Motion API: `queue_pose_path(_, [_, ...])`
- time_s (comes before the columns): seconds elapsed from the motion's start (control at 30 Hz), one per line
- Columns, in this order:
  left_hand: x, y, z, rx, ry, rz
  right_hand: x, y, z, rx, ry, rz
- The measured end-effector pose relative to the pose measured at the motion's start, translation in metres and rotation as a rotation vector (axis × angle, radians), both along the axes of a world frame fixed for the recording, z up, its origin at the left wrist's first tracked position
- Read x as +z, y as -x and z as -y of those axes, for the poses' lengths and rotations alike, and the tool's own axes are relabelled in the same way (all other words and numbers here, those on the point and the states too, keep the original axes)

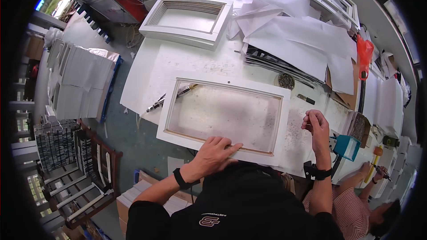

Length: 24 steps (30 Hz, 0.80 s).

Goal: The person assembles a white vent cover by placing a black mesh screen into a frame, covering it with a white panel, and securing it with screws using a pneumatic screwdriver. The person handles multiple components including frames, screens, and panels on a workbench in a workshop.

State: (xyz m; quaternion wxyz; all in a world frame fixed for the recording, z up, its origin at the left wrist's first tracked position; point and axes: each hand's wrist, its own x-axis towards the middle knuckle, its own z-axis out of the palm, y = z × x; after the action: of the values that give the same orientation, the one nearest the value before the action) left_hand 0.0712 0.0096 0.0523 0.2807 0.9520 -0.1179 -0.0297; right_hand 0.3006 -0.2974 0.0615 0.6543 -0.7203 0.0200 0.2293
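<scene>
A white rectangular frame (195, 144) lies flat on the table in front of me. A clear panel or opening fills its middle, with a brown strip along the inner edge. My left hand (215, 154) is closed over the frame's near rail, one finger along the inner edge. My right hand (316, 126) is held to the right of the frame, fingers curled together in a pinch; whatever is between the fingertips is too small to make out. A power screwdriver-like tool (156, 102) with a metal body lies by the frame's left side, partly under it or behind its edge.
Beyond stands a stack of white frames (218, 35). At the right are a round dish of small screws (285, 81), a dark-handled tool (306, 99), sheets of white paper (302, 40) and a teal lamp-like object (347, 147). A co-worker in a striped shirt (344, 209) works at the lower right.
</scene>
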Motion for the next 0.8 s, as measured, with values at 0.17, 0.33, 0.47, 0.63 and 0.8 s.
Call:
queue_pose_path(0.17, [-0.053, 0.014, 0.066, -0.037, 0.071, 0.005, 0.000, 0.021, 0.042, 0.011, -0.007, -0.002])
queue_pose_path(0.33, [-0.106, 0.005, 0.093, -0.056, 0.032, 0.020, -0.003, 0.039, 0.073, -0.003, -0.019, 0.010])
queue_pose_path(0.47, [-0.122, -0.009, 0.087, -0.037, 0.037, 0.012, 0.000, 0.049, 0.075, 0.015, -0.023, -0.012])
queue_pose_path(0.63, [-0.076, 0.008, 0.085, 0.112, 0.373, -0.028, -0.003, 0.053, 0.076, 0.058, -0.028, -0.026])
queue_pose_path(0.8, [-0.100, 0.153, 0.059, 0.563, 0.535, -0.451, -0.011, 0.048, 0.078, 0.068, -0.032, -0.056])
